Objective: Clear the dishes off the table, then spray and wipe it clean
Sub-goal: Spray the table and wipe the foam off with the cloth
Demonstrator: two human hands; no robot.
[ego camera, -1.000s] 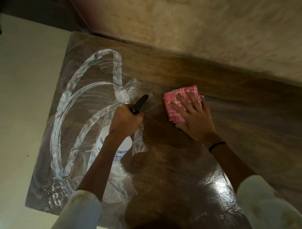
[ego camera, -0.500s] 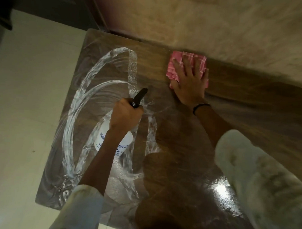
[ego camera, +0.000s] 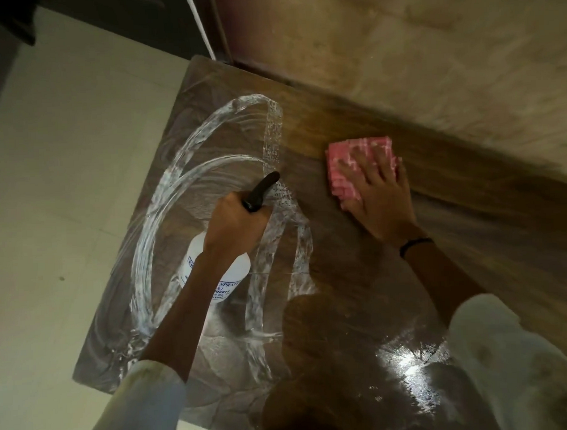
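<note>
Bench [ego camera: 357, 254] runs wood-grained and dark from the near edge to the wall [ego camera: 431, 58] at top right; its left edge meets pale floor [ego camera: 59, 197].

Left hand [ego camera: 234, 223]: fingers curled tight round the black trigger head [ego camera: 262, 190] of a white spray bottle [ego camera: 213, 275]. Nozzle tip pokes out past the knuckles, pointing up and right. Bottle body sits under the wrist, blue lettering partly readable, mostly hidden by the forearm. Cannot tell whether the bottle base touches the bench or is held just above it.

Right hand [ego camera: 381, 198]: fingers spread and nearly straight, palm down, pressing flat on a pink checked cloth [ego camera: 347, 161]. Cloth is folded into a thick pad and lies on the bench near the far edge, close to the wall, well right of the nozzle. Fingertips are blurred against the cloth. Black band [ego camera: 415, 244] on the right wrist.

White foamy streaks [ego camera: 185, 199] loop across the left half of the bench in long arcs, with two shorter bands dropping beside the bottle. Right half under and near the cloth shows bare wood grain. Wet glare patch [ego camera: 406, 365] on the near part of the bench, between the arms. Pale sleeves [ego camera: 505, 351] cover both forearms at the bottom of the view. Dark shadow of the person falls over the near middle of the bench.
</note>
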